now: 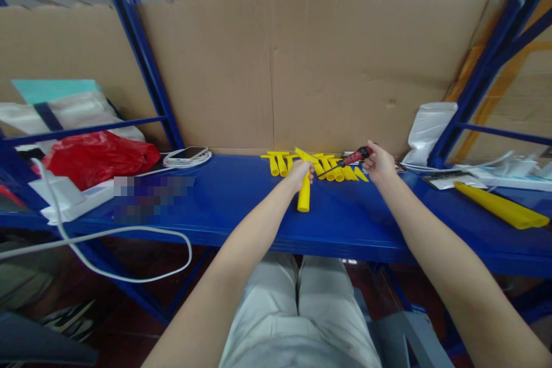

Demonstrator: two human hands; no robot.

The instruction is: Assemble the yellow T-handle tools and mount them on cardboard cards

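My left hand is closed around a yellow T-shaped tool, its tube-like handle pointing down toward me above the blue shelf. In my right hand is a screwdriver with a red and black handle. Its thin shaft points left toward the yellow tool; whether the tip touches it I cannot tell. Behind both hands, several more yellow T-shaped pieces lie in a row near the cardboard. Some small flat yellow wedges lie at the right end of that row, just left of my right hand.
A phone rests on a coiled white cable at the left. Farther left are a red plastic bag and a white power strip. A larger yellow piece lies at the right. Cardboard stands behind, between blue posts.
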